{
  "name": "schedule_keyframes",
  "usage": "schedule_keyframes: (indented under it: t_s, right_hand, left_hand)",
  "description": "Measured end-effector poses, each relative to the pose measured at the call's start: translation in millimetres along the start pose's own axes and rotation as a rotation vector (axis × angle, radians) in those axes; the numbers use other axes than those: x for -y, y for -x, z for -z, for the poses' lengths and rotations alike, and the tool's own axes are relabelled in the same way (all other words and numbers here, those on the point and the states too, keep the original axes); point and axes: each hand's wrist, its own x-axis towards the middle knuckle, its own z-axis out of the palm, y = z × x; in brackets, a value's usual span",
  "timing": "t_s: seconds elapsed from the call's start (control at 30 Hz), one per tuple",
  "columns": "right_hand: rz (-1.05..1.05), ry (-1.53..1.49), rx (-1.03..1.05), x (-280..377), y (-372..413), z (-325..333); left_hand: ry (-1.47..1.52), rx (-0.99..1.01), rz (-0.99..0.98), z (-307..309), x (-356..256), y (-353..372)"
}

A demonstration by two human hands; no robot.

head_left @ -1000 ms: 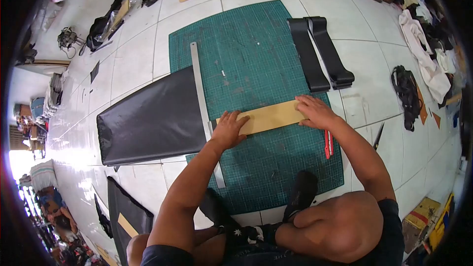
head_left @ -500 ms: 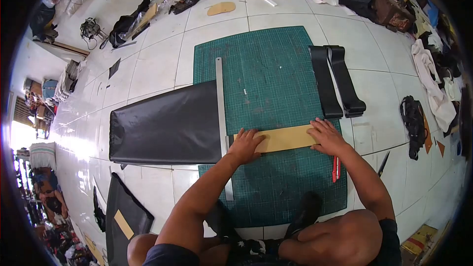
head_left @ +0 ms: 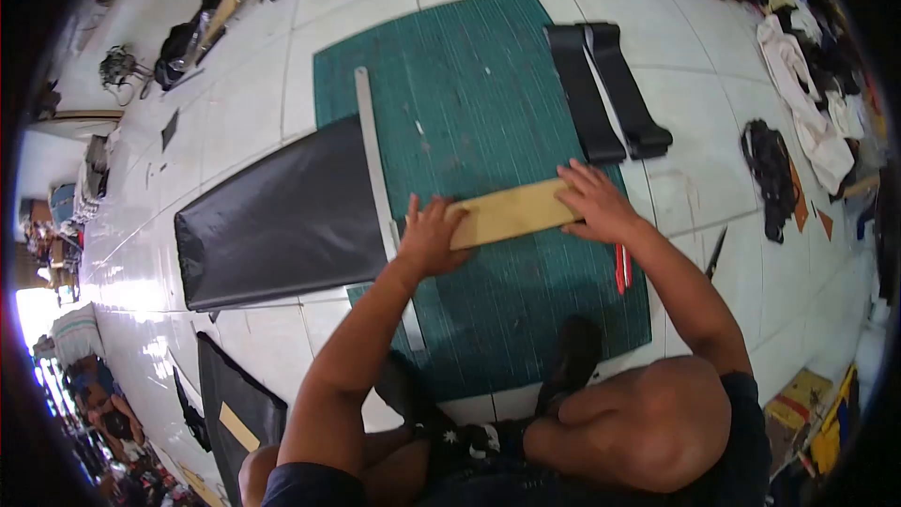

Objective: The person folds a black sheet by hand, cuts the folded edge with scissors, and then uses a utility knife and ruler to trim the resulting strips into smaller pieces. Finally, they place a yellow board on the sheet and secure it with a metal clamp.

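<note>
A tan rectangular strip (head_left: 514, 211) lies on the green cutting mat (head_left: 450, 84). My left hand (head_left: 432, 233) rests on its left end with fingers apart. At the right end, my right hand (head_left: 597, 202) lies with spread fingers on the strip. A metal ruler (head_left: 374, 155) runs along the edge of a folded black sheet (head_left: 282, 216), just left of my left hand. Below my right hand is a red cutter (head_left: 622, 268). Whatever is under my palms is hidden.
Two black strips (head_left: 587, 99) lie across the mat's upper right edge. Dark scissors or a blade (head_left: 716, 252) sit on the tiles at right. Another black piece (head_left: 230, 404) with a tan strip lies at lower left. Cloth heaps line the right side.
The camera view has shifted and tilted, so everything appears higher and further left. Both hands remain on the tan strip, and its position on the mat looks nearly the same.
</note>
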Motion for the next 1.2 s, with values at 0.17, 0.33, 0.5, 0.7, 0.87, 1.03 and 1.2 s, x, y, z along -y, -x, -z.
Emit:
schedule_keyframes:
  t_s: [0.17, 0.33, 0.5, 0.7, 0.87, 1.03, 1.2]
  right_hand:
    - [-0.108, -0.138, -0.217, -1, 5, 16]
    - [-0.226, -0.165, -0.354, -22, 18, 35]
    - [-0.264, -0.182, -0.444, -41, 32, 41]
    - [-0.354, -0.233, -0.470, -72, 18, 62]
    - [-0.434, -0.278, -0.479, -111, -12, 90]
    - [-0.388, -0.211, -0.589, -191, -121, 106]
    - [-0.393, -0.303, -0.656, -289, -315, 112]
  left_hand:
    - [0.116, -0.254, 0.017, 21, 10, -1]
    - [0.185, -0.383, 0.112, 38, 53, -39]
    - [0.206, -0.381, 0.156, 58, 74, -122]
    - [0.098, -0.402, 0.240, 89, 96, -296]
    - [-0.029, -0.470, 0.417, 84, 125, -394]
    - [-0.007, -0.504, 0.393, 76, 130, -392]
    - [0.082, -0.473, 0.400, 97, 128, -400]
